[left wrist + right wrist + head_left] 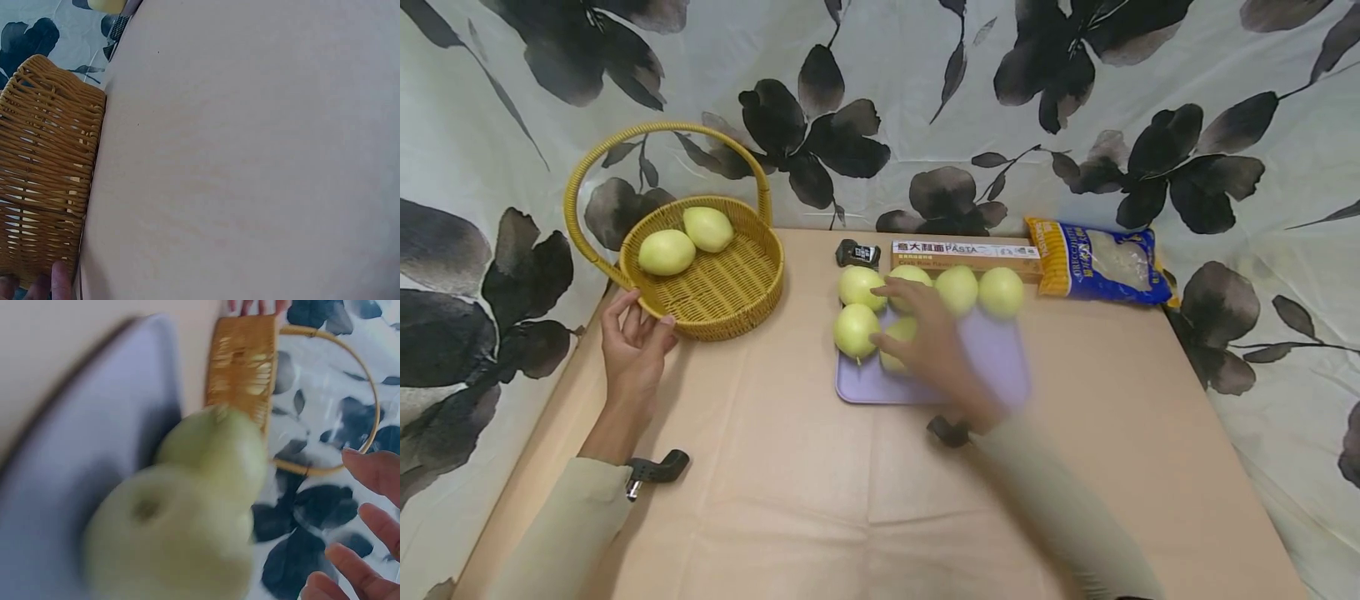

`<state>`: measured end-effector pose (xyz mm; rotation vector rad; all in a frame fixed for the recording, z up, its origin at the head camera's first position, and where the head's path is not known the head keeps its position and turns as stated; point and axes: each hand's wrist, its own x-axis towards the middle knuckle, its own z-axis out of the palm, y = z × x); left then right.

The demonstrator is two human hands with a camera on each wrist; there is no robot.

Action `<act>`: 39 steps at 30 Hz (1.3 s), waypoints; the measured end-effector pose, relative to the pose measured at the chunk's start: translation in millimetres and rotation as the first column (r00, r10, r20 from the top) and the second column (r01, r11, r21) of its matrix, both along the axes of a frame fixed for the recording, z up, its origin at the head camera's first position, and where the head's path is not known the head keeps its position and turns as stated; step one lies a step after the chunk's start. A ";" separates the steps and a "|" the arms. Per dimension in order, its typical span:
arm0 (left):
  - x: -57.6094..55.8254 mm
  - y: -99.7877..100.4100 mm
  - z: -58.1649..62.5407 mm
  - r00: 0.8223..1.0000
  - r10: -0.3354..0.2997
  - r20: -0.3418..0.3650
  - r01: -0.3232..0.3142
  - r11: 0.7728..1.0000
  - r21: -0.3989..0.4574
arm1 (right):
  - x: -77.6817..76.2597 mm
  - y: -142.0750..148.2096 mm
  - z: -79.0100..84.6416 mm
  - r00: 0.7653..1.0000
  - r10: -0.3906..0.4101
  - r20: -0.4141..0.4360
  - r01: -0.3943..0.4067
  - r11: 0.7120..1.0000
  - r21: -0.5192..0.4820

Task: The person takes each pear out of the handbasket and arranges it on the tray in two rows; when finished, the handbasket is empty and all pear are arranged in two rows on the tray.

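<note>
A yellow wicker basket (722,312) with a tall hoop handle stands at the left, holding two yellow-green fruits (667,252). My left hand (634,350) holds the basket's near-left rim, and its fingertips (61,281) touch the woven side in the left wrist view. Several more round, pale yellow-green fruits (856,332), like apples or pears, sit on a lavender tray (880,392). Over these reaches my right hand (928,337), blurred and partly covering them. In the right wrist view its fingers (356,569) are spread, with nothing between them, beside two fruits (169,537).
Behind the tray lie a small black packet (857,253), a long pasta box (966,257) and a blue and yellow pasta bag (1101,260). A peach cloth (790,492) covers the table. Flower-printed fabric (910,83) hangs along the back and sides.
</note>
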<state>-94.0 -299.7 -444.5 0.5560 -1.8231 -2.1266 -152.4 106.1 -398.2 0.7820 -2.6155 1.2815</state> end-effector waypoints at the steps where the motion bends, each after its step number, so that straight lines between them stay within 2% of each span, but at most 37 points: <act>1: 0.0 -0.2 -0.1 1.000 0.001 0.000 -0.001 1.000 0.001 | -1.8 -7.9 2.8 1.000 0.006 -0.014 -0.006 1.000 -0.005; 7: -1.2 -0.1 -1.4 1.000 0.006 -0.005 -0.006 1.000 0.001 | -10.1 -59.6 19.4 0.996 0.059 -0.065 -0.063 0.997 -0.051; 13: -2.0 0.2 -2.2 1.000 0.008 -0.005 -0.008 1.000 -0.005 | -20.9 -110.7 24.8 0.993 0.112 -0.030 -0.114 0.989 -0.096; 21: -1.7 1.8 -1.7 0.999 0.024 -0.021 -0.023 0.999 0.024 | -36.2 -167.6 19.2 0.987 0.155 0.053 -0.151 0.986 -0.078; 30: -3.4 4.9 2.2 0.999 0.037 -0.038 -0.036 0.998 0.043 | -55.1 -219.4 12.5 0.978 0.196 0.069 -0.193 0.980 -0.051; 34: -5.7 7.5 4.0 0.997 0.073 -0.030 -0.072 0.996 0.053 | -59.8 -238.2 7.4 0.977 0.181 0.110 -0.179 0.984 -0.025; 39: -10.6 12.5 3.4 0.987 0.152 -0.045 -0.149 0.986 0.070 | -61.4 -254.8 1.9 0.970 0.172 0.170 -0.175 0.985 -0.002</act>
